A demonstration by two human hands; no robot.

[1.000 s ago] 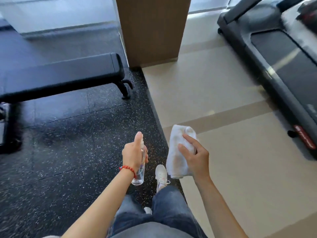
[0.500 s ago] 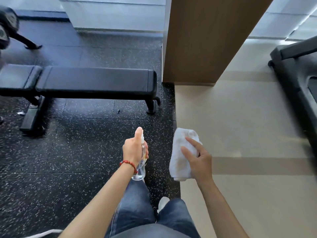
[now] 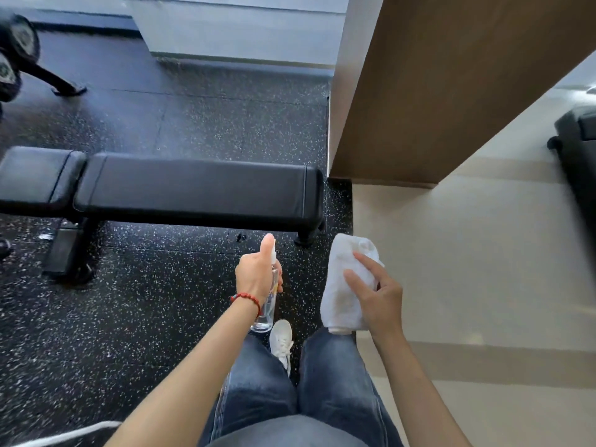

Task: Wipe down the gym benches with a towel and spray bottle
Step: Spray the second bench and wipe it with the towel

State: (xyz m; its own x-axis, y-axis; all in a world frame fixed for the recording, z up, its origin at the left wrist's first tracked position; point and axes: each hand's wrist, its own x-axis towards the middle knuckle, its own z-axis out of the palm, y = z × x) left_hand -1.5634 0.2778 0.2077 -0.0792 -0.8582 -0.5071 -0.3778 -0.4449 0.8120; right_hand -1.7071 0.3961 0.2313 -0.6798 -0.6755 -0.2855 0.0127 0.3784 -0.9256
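A black padded gym bench (image 3: 193, 188) lies flat across the rubber floor in front of me, its right end near a wooden pillar. My left hand (image 3: 256, 275) grips a small clear spray bottle (image 3: 266, 312), thumb on the nozzle, just short of the bench's near edge. My right hand (image 3: 377, 295) holds a folded white towel (image 3: 343, 285) upright beside it, over the seam between the dark floor and the beige floor.
A wood-clad pillar (image 3: 451, 91) rises right of the bench. A treadmill's dark end (image 3: 577, 140) shows at the far right. Black weights (image 3: 13, 56) on a stand sit at the upper left. My jeans and a white shoe (image 3: 281, 341) are below.
I have walked toward the bench and turned left; it has grown larger and shifted to the middle of the view. The treadmill slid out to the right. Both hands keep their holds.
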